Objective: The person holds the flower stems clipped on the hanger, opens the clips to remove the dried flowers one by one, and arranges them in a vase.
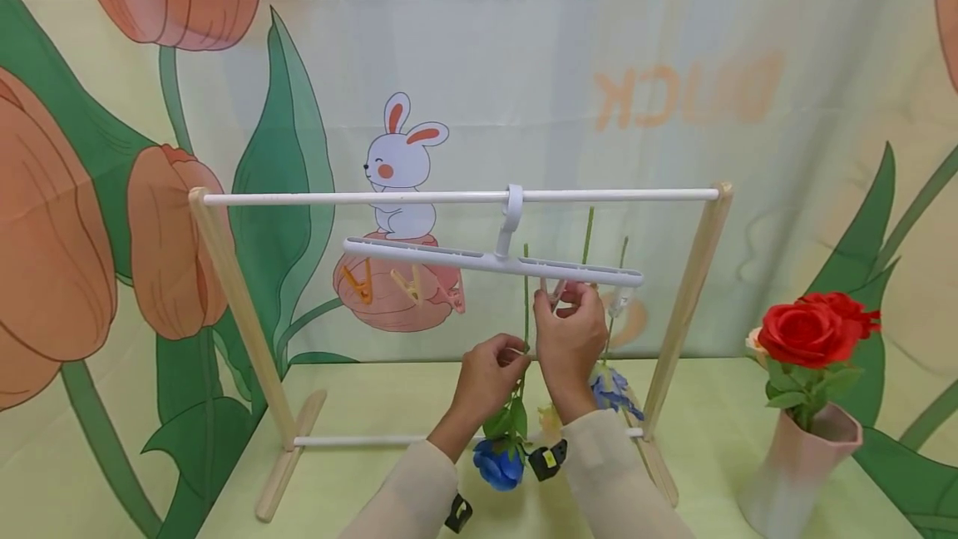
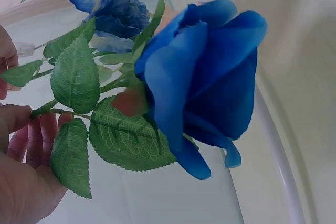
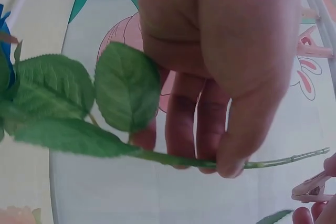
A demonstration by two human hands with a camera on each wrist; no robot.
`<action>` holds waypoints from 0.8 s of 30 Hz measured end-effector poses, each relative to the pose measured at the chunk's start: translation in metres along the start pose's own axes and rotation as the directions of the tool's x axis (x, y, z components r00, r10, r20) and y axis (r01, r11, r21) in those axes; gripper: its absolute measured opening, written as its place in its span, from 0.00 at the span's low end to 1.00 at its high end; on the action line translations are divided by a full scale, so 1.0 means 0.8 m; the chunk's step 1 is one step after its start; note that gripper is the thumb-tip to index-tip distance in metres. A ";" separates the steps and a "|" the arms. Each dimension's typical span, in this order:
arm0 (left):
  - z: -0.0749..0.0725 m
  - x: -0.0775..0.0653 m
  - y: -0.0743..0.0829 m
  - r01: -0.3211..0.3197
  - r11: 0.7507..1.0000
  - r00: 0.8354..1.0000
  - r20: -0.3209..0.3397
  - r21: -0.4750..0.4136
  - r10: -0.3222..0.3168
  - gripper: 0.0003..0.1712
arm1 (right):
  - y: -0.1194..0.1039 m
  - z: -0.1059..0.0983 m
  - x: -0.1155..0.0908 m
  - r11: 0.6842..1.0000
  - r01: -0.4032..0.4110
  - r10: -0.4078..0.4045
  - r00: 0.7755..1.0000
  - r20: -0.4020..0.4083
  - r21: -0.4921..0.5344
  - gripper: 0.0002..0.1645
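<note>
- Currently, left hand point(image 1: 490, 377) pinches blue rose point(image 1: 500, 466) by stem point(image 3: 262, 164), beneath right half of hanger point(image 1: 419, 254).
- Right hand point(image 1: 572, 339) grips pink clothespin point(image 3: 311, 189); shallow bite could drop rose.
- Off-centre load could steepen hanger's tilt.

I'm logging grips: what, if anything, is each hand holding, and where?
The left hand holds the blue rose partway along its stem; the right hand pinches a pink clothespin by its sides.

The hanger point(image 1: 419, 254) looks smooth plastic, the posts point(image 1: 243, 314) matt wood, the blue rose point(image 2: 205, 77) cloth.
</note>
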State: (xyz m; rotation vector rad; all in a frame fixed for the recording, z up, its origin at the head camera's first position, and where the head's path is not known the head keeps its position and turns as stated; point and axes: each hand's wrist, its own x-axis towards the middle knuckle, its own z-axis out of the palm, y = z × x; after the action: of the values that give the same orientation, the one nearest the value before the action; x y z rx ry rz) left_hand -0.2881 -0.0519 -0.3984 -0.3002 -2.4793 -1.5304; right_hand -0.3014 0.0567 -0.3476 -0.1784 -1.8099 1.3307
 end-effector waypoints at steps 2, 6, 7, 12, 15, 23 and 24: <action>-0.002 -0.003 -0.002 -0.004 1.000 1.000 -0.002 0.010 0.004 0.09 | 0.001 0.000 0.000 1.000 0.003 -0.003 1.000 0.001 -0.004 0.20; -0.004 -0.008 -0.006 -0.031 0.999 0.999 -0.010 0.033 0.031 0.08 | 0.003 0.001 0.001 1.000 0.007 -0.007 1.000 -0.004 -0.007 0.20; -0.005 -0.009 -0.007 -0.038 0.999 0.999 -0.012 0.038 0.039 0.08 | 0.003 0.001 0.001 1.000 0.009 -0.009 1.000 -0.009 -0.008 0.20; -0.007 -0.017 -0.013 -0.064 0.996 0.998 -0.020 0.062 0.066 0.08 | 0.002 0.001 0.002 1.000 0.018 -0.018 1.000 -0.017 -0.007 0.21; -0.008 -0.021 -0.018 -0.060 0.995 0.998 -0.019 0.080 0.062 0.07 | 0.003 0.000 0.002 1.000 0.017 -0.017 1.000 -0.011 0.000 0.21; -0.009 -0.029 -0.034 -0.099 0.986 0.994 -0.021 0.131 0.103 0.05 | 0.004 -0.002 0.001 0.999 0.034 -0.034 0.999 -0.017 -0.004 0.21; -0.009 -0.030 -0.035 -0.106 0.985 0.994 -0.023 0.134 0.110 0.04 | 0.003 -0.002 0.000 0.999 0.034 -0.034 0.999 -0.016 -0.001 0.20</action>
State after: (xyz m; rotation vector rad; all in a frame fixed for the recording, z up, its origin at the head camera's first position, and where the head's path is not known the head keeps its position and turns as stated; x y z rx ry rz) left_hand -0.2722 -0.0724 -0.4256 -0.3796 -2.4830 -1.3117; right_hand -0.3013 0.0592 -0.3497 -0.1572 -1.7926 1.3019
